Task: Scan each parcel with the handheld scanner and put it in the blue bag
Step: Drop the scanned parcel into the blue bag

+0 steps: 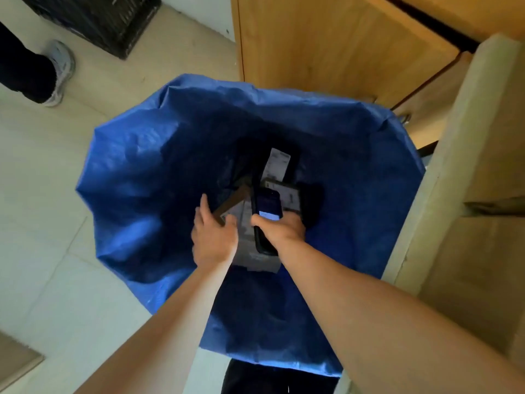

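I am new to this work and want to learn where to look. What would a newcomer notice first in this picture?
First the big blue bag, wide open on the floor and filling the middle of the view. Over its mouth, the right hand grips a dark handheld scanner with a lit screen, and the left hand holds a grey parcel beside it. Deeper inside lie more parcels with white labels.

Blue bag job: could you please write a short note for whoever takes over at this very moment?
Left hand: grips a grey parcel over the open blue bag.
Right hand: holds the handheld scanner, screen lit, just above that parcel.
Done: some labelled parcels already lie in the bag.
Left: whether this one has scanned can't be told; confirm, then drop it in.
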A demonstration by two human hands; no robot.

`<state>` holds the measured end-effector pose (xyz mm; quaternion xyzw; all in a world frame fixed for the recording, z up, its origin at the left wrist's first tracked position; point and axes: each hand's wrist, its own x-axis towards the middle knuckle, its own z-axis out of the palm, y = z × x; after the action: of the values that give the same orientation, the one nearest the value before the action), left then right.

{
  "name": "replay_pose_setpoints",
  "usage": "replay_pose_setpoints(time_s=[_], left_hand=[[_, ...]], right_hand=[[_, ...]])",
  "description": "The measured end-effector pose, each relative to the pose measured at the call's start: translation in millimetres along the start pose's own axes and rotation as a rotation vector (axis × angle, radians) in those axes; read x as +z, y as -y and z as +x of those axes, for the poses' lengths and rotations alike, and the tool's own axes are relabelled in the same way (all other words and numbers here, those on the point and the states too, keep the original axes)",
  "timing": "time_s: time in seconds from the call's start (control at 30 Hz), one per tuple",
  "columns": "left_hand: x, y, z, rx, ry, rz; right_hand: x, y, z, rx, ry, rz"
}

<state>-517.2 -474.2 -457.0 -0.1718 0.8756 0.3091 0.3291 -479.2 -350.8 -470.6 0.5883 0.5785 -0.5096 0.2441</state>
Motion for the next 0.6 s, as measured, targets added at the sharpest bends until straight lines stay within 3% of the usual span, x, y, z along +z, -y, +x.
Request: replay_pose_setpoints(time_s=[0.1,0.23,0.6], left_hand=[[-12.6,-16.7,-4.5,-0.003,-0.027,-0.069],[-39.6,-49.8,-22.2,-0.028,0.09,-0.212],[-126.5,-187.0,-130.7,0.206,0.152,-0.36]], right_hand=[[-2.9,1.6,-12.7,-0.021,-0.013,0.007],[-24.8,21.3,-40.6,-0.061,-0.005,-0.025],[-125.6,114.0,-179.6,-0.388,-0.047,0.026]])
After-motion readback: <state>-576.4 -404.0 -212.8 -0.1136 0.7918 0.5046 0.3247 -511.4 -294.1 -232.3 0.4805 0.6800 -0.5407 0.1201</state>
